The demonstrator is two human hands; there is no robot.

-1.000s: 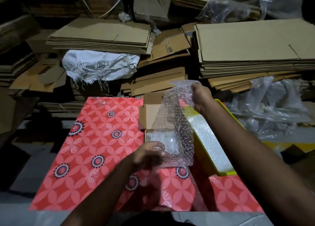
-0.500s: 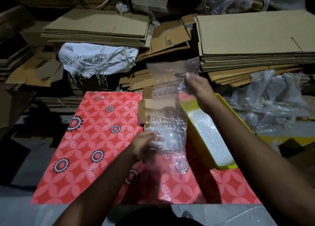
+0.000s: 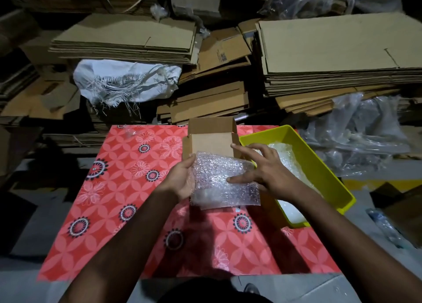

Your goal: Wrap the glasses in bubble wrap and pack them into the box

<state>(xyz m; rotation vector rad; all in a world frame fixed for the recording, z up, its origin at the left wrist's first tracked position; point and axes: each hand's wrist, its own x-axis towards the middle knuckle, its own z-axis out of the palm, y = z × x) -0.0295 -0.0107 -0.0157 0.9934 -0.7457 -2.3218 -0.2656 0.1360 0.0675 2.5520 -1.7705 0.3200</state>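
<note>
Both hands meet on our bubble wrap bundle [image 3: 225, 181]: left hand [image 3: 180, 181] cups its left end, right hand [image 3: 262, 168] presses flat on top. Its long axis lies sideways, just before the open box [image 3: 211, 140].

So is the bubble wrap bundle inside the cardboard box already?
No, both hands, left hand and right hand, hold the bubble wrap bundle in front of the open cardboard box.

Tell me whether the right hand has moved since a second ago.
Yes. The right hand came down from above the yellow tray onto the bubble wrap.
</note>
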